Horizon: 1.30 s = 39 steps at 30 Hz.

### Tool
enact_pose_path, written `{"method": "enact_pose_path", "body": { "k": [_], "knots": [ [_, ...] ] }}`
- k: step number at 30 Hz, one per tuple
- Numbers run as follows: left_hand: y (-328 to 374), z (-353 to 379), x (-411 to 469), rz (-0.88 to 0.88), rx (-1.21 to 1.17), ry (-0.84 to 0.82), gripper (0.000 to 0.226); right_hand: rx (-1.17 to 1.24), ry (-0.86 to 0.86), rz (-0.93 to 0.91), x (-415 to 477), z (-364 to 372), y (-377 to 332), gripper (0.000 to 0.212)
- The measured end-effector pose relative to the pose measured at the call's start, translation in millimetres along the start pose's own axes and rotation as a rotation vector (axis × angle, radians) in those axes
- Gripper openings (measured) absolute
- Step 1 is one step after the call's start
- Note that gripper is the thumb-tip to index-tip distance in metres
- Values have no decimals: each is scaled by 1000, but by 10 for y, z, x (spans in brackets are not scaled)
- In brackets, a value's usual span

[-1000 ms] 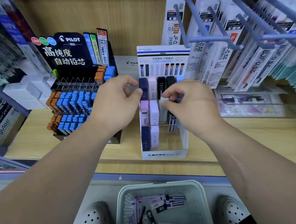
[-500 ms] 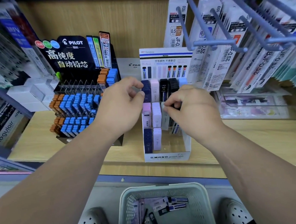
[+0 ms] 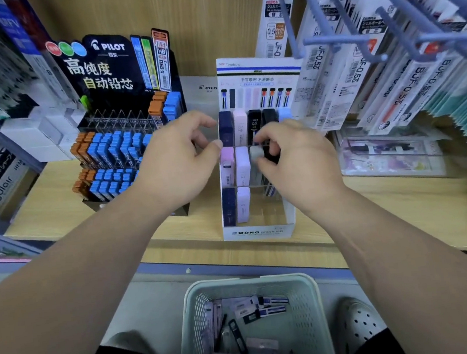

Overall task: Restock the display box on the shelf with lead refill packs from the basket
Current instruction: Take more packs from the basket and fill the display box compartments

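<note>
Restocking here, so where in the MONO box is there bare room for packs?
Front row of the display box: bare from the lilac pack to the right wall. Bare shelf wood lies right of the box. Crowded: the back row, filled across, and the middle row, where the right hand pinches a grey pack.

Two hands (image 3: 179, 165) (image 3: 300, 164), one basket (image 3: 249, 281), one display box (image 3: 258, 231)

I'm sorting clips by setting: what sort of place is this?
Likely a stationery shop: a Pilot lead display, pen refill packs on pegs, and the right hand holding a lead refill pack at the Mono display box.
</note>
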State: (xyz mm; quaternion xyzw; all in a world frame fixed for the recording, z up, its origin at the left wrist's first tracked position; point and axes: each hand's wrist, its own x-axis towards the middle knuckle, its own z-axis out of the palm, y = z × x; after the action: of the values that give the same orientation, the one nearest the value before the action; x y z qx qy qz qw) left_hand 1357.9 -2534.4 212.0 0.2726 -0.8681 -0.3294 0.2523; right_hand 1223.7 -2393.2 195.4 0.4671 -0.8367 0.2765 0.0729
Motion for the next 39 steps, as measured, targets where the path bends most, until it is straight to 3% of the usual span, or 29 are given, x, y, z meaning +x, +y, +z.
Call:
{"method": "enact_pose_path", "body": {
  "k": [6,9,13,16,19,22,28,32,35,38,39],
  "knots": [
    [42,-187,-238,93,24,27,19,188,292,-64,-95,-303,42,19],
    [-12,-284,-410,95,50,25,9,206,319,-92,-306,-458,17,9],
    [-318,-355,-777,-44,45,-42,10,273,50,-151,-989,-279,-12,4],
    [-779,-282,-1268,-235,68,-180,11,214,-411,-160,-1601,100,182,11],
    [-1286,-120,-1893,-454,151,-391,13,109,-890,57,-1982,519,439,34],
    [-1626,91,-2329,-614,177,-550,30,67,-1114,291,-2121,907,581,52],
    [-1865,691,-2640,-778,54,-594,33,120,-1196,642,-2399,1588,668,72],
    [-1835,918,-2757,-757,-45,-440,24,111,-998,791,-2464,1913,754,68],
    [-1881,910,-2812,-829,-88,-421,21,21,-906,805,-2484,2135,843,67],
    [-1858,913,-2871,-1106,-409,-394,20,-72,-990,753,-2548,2336,897,75],
    [-1846,927,-2891,-1124,-466,-398,19,-97,-1026,729,-2568,2388,909,77]
  ]
}}
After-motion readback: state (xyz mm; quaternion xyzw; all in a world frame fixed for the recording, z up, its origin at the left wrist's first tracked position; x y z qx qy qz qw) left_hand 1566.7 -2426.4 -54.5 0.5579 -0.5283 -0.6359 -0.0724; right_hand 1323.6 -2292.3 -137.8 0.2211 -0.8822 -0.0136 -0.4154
